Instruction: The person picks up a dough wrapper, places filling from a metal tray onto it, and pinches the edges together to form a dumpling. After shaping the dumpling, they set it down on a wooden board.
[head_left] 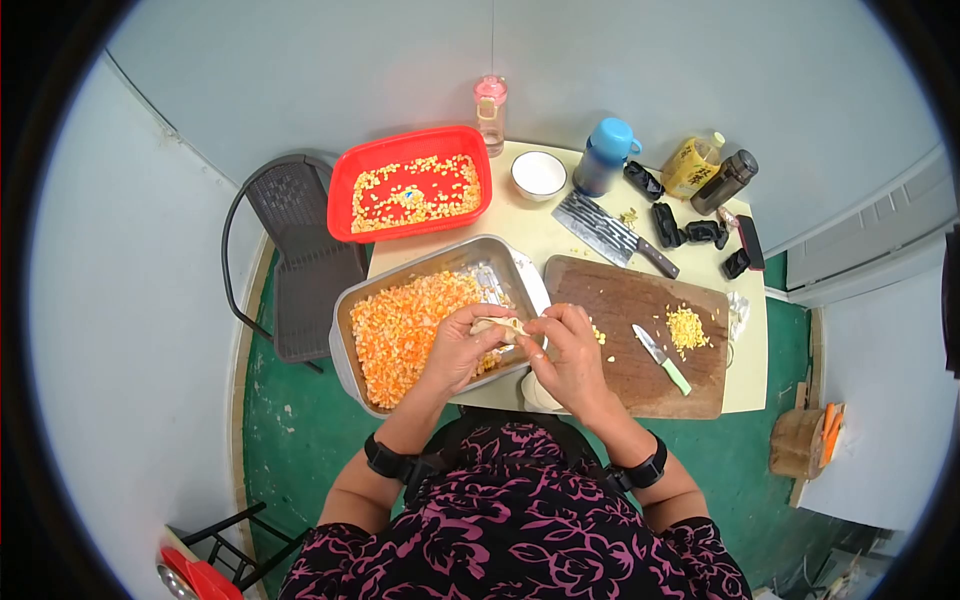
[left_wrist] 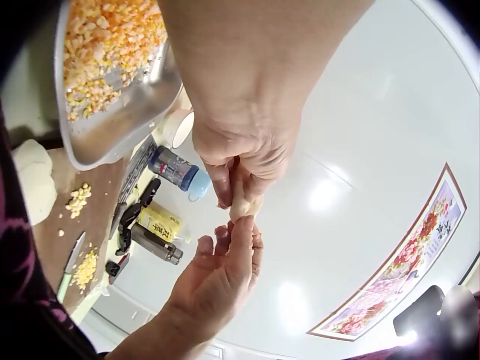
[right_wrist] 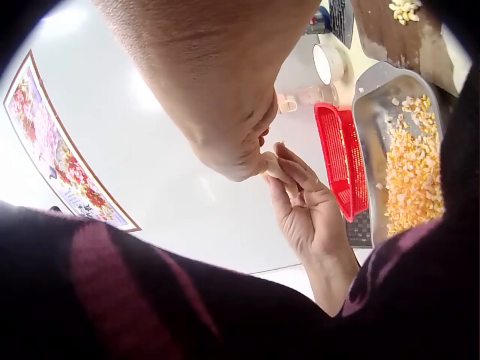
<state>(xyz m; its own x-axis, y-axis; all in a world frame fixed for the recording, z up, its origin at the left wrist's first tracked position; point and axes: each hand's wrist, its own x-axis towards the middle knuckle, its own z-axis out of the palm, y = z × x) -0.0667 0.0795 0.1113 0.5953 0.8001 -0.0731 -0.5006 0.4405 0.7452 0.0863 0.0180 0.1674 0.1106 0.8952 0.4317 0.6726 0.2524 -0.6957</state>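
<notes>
Pale dough (head_left: 497, 329) bridges left hand (head_left: 460, 350) and right hand (head_left: 572, 358).

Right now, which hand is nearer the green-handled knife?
Right. The right hand, pinching the dough wrapper, is over the left edge of the cutting board, left of the green-handled knife; the left hand, pinching it too, is farther left, over the metal tray.

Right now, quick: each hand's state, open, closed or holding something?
Left hand: closed, holding a pale piece of dough.
Right hand: closed, pinching the same piece.
</notes>
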